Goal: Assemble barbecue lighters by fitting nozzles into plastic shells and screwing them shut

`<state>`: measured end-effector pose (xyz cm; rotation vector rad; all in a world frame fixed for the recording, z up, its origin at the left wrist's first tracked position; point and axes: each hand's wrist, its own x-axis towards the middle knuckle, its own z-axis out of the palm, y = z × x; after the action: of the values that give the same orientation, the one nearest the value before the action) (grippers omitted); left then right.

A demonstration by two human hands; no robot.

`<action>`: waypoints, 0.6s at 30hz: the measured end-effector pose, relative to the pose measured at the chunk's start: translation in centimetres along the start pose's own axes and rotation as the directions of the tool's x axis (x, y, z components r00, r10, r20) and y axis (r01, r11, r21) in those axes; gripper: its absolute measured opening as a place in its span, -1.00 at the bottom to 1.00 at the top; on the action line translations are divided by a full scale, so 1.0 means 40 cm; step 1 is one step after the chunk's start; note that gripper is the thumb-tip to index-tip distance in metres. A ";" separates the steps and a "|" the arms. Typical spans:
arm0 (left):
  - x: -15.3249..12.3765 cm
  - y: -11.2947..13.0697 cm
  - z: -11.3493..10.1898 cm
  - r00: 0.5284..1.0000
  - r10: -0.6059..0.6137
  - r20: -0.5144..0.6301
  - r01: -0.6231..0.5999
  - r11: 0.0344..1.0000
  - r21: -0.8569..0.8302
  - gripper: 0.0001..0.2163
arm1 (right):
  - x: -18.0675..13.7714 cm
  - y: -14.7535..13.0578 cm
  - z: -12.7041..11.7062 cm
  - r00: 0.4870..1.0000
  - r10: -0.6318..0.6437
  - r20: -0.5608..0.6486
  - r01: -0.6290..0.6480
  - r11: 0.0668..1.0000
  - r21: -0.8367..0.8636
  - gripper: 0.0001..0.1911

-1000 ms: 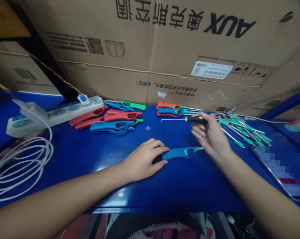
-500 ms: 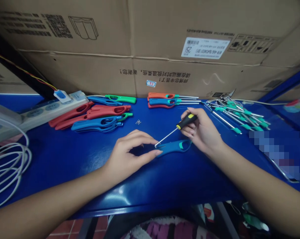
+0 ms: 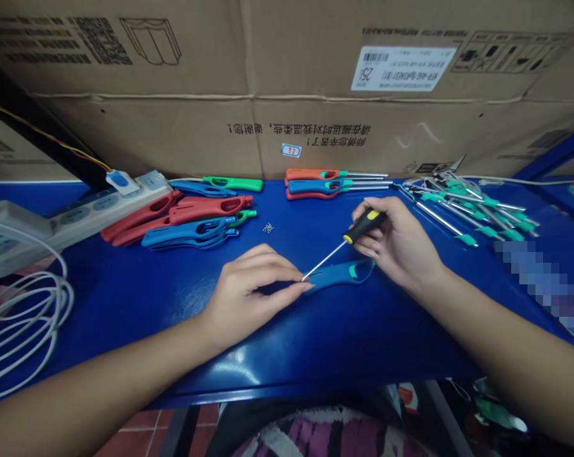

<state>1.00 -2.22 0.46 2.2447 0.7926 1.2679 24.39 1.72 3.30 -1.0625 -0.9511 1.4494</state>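
Observation:
A blue utility lighter body [image 3: 337, 277] with a green trigger lies on the table in front of me. My right hand [image 3: 391, 235] grips the black and yellow handle of a screwdriver [image 3: 365, 226], whose shaft slants down to the left. At the left end of the lighter body, my left hand [image 3: 255, 292] has thumb and forefinger pinched together around the screwdriver tip. Anything tiny between those fingertips is too small to make out. A small heap of screws [image 3: 268, 228] lies beyond my left hand.
Red lighter bodies [image 3: 210, 209] and blue ones [image 3: 186, 235] are piled at left beside a power strip [image 3: 82, 216] and coiled white cable [image 3: 27, 324]. Lighters with metal tubes [image 3: 315, 186] lie at the back. Metal tubes with green ends [image 3: 477, 206] heap at right. A cardboard box [image 3: 191, 139] stands behind.
My left thumb and forefinger have closed in around the screwdriver tip. The view has shifted slightly; the screwdriver remains in my right hand.

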 end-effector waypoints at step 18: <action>-0.014 -0.016 0.007 0.967 -0.025 0.255 0.011 0.998 0.058 -0.93 | -0.044 -0.064 0.009 0.797 -0.473 0.376 0.603 0.596 -0.530 -0.83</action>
<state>0.83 -2.18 -0.41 2.3782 0.7568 0.9314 24.87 0.31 6.05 -0.9562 -1.8200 0.7127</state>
